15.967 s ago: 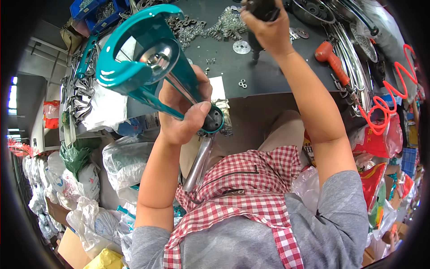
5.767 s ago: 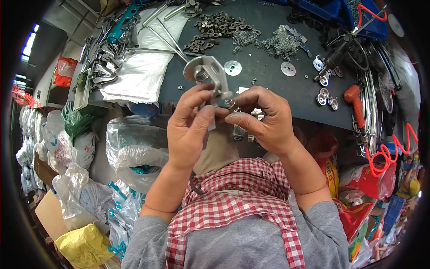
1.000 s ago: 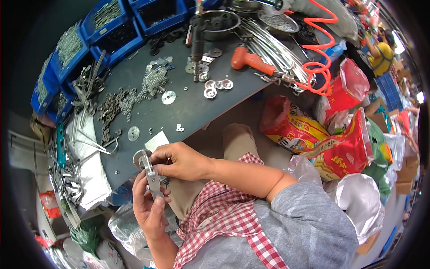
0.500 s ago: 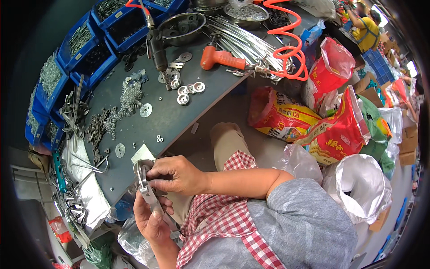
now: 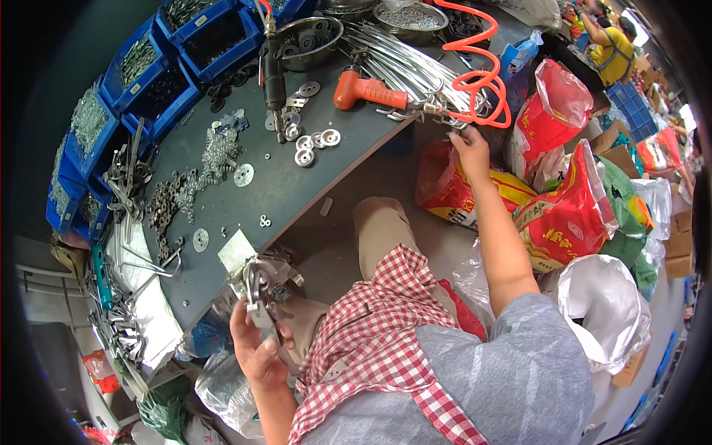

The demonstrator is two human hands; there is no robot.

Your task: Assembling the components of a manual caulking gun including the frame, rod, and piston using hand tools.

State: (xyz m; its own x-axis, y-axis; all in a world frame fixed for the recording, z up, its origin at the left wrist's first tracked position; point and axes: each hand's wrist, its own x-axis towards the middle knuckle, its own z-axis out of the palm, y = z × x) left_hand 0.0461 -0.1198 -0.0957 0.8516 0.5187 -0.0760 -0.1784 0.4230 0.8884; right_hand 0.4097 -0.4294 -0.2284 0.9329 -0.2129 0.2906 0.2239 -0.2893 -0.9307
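Note:
My left hand (image 5: 261, 354), low at the left, is closed around the flat arm of a grey metal lever assembly (image 5: 261, 313). Its upper end has a rounded, jointed head beside a clamp-like metal fixture (image 5: 276, 271) at the bench edge. A pale square plate (image 5: 236, 253) lies just above that head. Far to the right, my right hand (image 5: 472, 150) is stretched out to the bench's corner, its fingers pinched together by the ends of a bundle of long silver rods (image 5: 404, 63). What sits between those fingertips is too small to make out.
An orange air tool (image 5: 368, 92) with a coiled red hose (image 5: 475, 55) lies near the rods. A dark air screwdriver (image 5: 273, 81) hangs over the bench. Blue bins (image 5: 152, 104) of hardware line the left. Red sacks (image 5: 564, 215) stand on the floor at right.
My right hand has left the metal lever assembly and swung far right to the rod ends. My left hand keeps its hold, and the fixture beside the assembly now shows.

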